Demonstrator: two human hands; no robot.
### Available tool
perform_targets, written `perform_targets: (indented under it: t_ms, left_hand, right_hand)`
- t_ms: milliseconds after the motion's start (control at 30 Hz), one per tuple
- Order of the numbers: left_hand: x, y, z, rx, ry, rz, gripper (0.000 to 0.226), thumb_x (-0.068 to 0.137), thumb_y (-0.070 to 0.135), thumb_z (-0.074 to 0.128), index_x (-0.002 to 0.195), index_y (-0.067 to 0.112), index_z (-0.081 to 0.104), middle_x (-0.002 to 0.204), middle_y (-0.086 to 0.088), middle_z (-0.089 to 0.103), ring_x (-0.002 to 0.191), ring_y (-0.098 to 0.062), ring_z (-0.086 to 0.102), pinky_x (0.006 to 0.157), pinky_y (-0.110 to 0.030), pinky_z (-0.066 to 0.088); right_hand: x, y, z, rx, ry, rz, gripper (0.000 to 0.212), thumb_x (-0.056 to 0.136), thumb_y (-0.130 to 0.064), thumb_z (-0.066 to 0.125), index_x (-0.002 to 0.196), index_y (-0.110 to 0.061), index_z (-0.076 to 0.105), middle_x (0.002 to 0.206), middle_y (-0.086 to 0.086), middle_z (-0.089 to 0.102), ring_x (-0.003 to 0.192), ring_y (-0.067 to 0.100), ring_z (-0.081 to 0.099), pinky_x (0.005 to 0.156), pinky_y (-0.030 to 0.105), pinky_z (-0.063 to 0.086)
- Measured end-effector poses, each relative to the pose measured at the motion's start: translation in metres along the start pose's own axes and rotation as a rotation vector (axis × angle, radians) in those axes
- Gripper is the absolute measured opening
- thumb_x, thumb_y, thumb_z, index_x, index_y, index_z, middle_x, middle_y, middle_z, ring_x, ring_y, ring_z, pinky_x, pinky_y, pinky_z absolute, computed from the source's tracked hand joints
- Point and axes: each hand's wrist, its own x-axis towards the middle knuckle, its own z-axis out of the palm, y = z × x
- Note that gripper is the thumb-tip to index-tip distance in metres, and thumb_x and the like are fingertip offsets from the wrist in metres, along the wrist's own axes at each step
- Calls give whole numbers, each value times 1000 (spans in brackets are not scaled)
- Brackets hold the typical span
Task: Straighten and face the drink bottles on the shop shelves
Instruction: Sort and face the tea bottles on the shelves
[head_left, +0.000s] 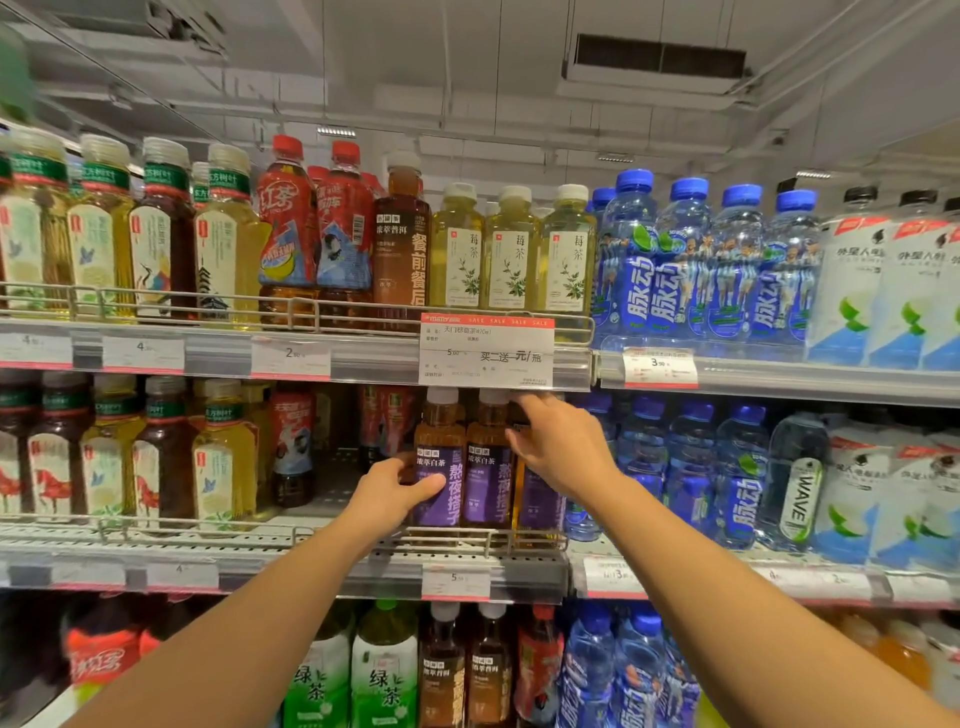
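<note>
Purple-label tea bottles (439, 467) stand on the middle shelf (467, 564). The left hand (387, 493) curls round the nearest one's label; the right hand (558, 447) grips the third bottle (540, 506) beside it. Full of amber tea, they look weighty, stiff and slick; mid-body seems the best hold.

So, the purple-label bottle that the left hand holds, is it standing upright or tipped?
Upright. The purple-label bottle stands straight beside its neighbour, white cap on top, label facing forward. The left hand grips its lower side.
</note>
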Motion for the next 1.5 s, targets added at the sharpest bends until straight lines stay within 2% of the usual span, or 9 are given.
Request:
perform_targets:
  t_ms: [200, 433, 600, 733, 967, 1200, 1267, 1367, 1500]
  left_hand:
    - [1, -1, 0, 9, 15, 9, 53, 85, 44, 78, 129, 23, 60, 115, 5, 73, 99, -13, 73, 93, -42, 59]
    - [0, -3, -1, 15, 15, 12, 55, 85, 44, 77, 133, 23, 59, 116, 5, 72, 101, -13, 72, 94, -44, 59]
    - [-1, -4, -1, 2, 11, 16, 53, 87, 44, 76, 132, 22, 59, 117, 5, 72, 100, -13, 72, 92, -43, 59]
    - [-4, 1, 0, -10, 5, 31, 42, 90, 38, 75, 126, 22, 62, 111, 5, 73, 98, -12, 73, 93, -40, 59]
    - [-14, 10, 0, -11, -40, 26, 42, 92, 39, 72, 128, 24, 58, 116, 5, 71, 100, -11, 72, 90, -35, 60]
    - [-19, 16, 6, 103, -3, 42, 46, 94, 42, 68, 134, 20, 56, 116, 4, 71, 96, -8, 70, 79, -24, 56]
    - [-24, 19, 8, 169, 3, 47, 46, 96, 43, 64, 135, 22, 54, 120, 3, 70, 97, -6, 68, 74, -20, 51]
    - [-31, 15, 8, 313, -12, 64, 53, 95, 45, 65, 142, 25, 48, 129, 4, 66, 109, -13, 64, 90, -28, 51]
    - [-49, 14, 6, 369, 43, 113, 62, 95, 37, 67, 150, 24, 41, 138, 4, 61, 122, -16, 59, 98, -31, 46]
  right_hand:
    - [20, -27, 8, 125, -206, 240, 39, 97, -47, 63, 95, -11, 47, 92, 10, 66, 86, 34, 66, 68, 40, 51]
    - [28, -25, 20, 251, -291, 286, 34, 95, -37, 71, 108, -8, 59, 80, 9, 71, 72, 23, 72, 79, 46, 61]
    - [26, -13, 17, 374, -345, 257, 38, 89, -41, 77, 93, -12, 54, 86, 12, 71, 97, 24, 68, 78, 45, 61]
    - [21, -12, 5, 509, -387, 281, 39, 92, -30, 77, 103, -4, 50, 87, 17, 71, 64, 20, 76, 65, 41, 64]
    - [12, -16, 11, 555, -296, 289, 40, 93, -26, 75, 115, -7, 47, 107, 12, 61, 66, 19, 75, 61, 37, 64]
    - [5, -16, 18, 463, -234, 246, 35, 95, -27, 71, 112, -15, 43, 101, 9, 63, 72, 22, 74, 68, 46, 63]
    - [-2, -17, 16, 397, -182, 195, 43, 94, -31, 70, 124, -16, 43, 113, 7, 64, 80, 21, 69, 75, 43, 60]
    - [-29, -19, 11, 478, -36, 167, 65, 95, -28, 68, 151, -23, 37, 138, -10, 50, 81, 8, 63, 83, 32, 53]
    - [-85, -19, 15, 574, 136, 191, 31, 94, -18, 64, 124, -27, 63, 115, -15, 67, 73, 5, 66, 76, 29, 55]
